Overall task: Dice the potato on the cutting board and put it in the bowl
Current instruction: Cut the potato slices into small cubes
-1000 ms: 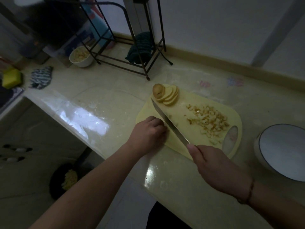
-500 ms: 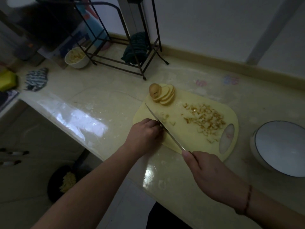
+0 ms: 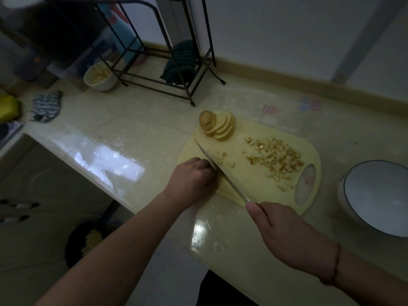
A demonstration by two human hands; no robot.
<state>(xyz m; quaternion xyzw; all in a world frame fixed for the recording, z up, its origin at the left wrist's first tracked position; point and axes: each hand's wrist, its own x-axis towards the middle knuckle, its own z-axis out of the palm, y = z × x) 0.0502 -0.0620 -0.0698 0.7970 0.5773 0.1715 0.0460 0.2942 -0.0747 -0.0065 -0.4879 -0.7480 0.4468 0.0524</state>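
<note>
The left hand (image 3: 194, 180) sits curled at the near-left corner of the pale yellow plastic cutting board (image 3: 260, 184), knuckles against the long steel knife (image 3: 220, 171); what it pins underneath is hidden. The blade runs diagonally from the fanned stack of potato slices (image 3: 218, 127) back to the right hand (image 3: 284, 235), closed round the handle. The diced pile (image 3: 276, 160) lies right of the blade (nearer the knife hand), toward the white blue-rimmed bowl (image 3: 375, 197).

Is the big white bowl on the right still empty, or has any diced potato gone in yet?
Empty, as far as shows: the bowl has a bare white inside. The diced potato lies piled on the cutting board.
</note>
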